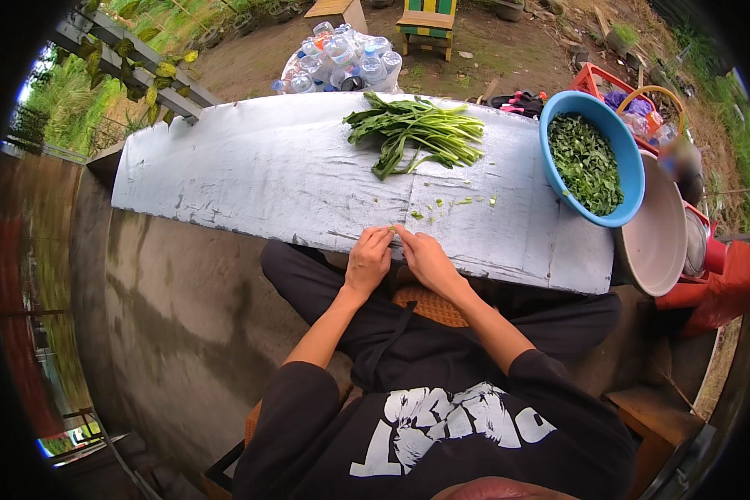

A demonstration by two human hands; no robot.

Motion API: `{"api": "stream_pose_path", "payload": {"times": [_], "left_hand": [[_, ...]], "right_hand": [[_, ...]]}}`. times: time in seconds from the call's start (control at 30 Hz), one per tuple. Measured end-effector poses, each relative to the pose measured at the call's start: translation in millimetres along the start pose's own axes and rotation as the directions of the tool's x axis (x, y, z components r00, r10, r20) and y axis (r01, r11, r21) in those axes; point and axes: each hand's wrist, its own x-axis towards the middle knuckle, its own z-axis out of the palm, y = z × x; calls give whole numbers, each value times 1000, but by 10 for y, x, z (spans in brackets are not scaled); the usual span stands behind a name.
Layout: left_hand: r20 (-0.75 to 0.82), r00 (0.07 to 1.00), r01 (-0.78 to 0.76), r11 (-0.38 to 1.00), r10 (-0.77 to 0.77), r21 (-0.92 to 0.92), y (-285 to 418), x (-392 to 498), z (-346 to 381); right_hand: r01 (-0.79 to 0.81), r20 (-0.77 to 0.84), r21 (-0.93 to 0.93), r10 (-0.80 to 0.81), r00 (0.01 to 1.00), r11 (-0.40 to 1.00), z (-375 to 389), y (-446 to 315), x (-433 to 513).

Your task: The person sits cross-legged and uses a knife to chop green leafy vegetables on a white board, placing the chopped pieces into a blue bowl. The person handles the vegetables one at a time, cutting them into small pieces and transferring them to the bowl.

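Observation:
My left hand (369, 259) and my right hand (426, 256) meet at the near edge of the table, fingertips almost touching. Pinched between them is a small green piece of stem or leaf (392, 229), mostly hidden by the fingers. Beyond my hands lies a loose bunch of long-stemmed leafy greens (425, 131), its pale cut stems pointing right. Small green scraps (462, 201) are scattered between the bunch and my right hand. To the right, a blue plastic basin (550, 169), seen tilted, holds chopped green leaves (584, 165).
The table (244, 169) has a worn, silvery-white covering. A large pale basin (656, 244) stands beyond its right end, near red crates (600, 78). Behind the table are a bag of plastic bottles (344, 62) and a painted wooden chair (426, 25). A grey metal frame (144, 65) meets the far left edge.

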Motion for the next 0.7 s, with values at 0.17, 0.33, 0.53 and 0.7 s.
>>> {"api": "stream_pose_path", "payload": {"times": [0.17,0.33,0.53,0.7], "left_hand": [[-2,1000,-7,999,7,43,10,-20,17],[6,1000,7,1000,-7,9,-6,-29,22],[-7,999,47,997,-48,-69,-54,-18,-76],[44,999,-15,986,8,167,53,-19,-111]], "right_hand": [[1,31,25,-2,1000,1000,71,67,-65],[-8,48,13,7,999,1000,-48,91,-349],[0,33,9,0,999,1000,-85,2,-227],[-50,43,34,48,998,998,-128,54,-159]]}}
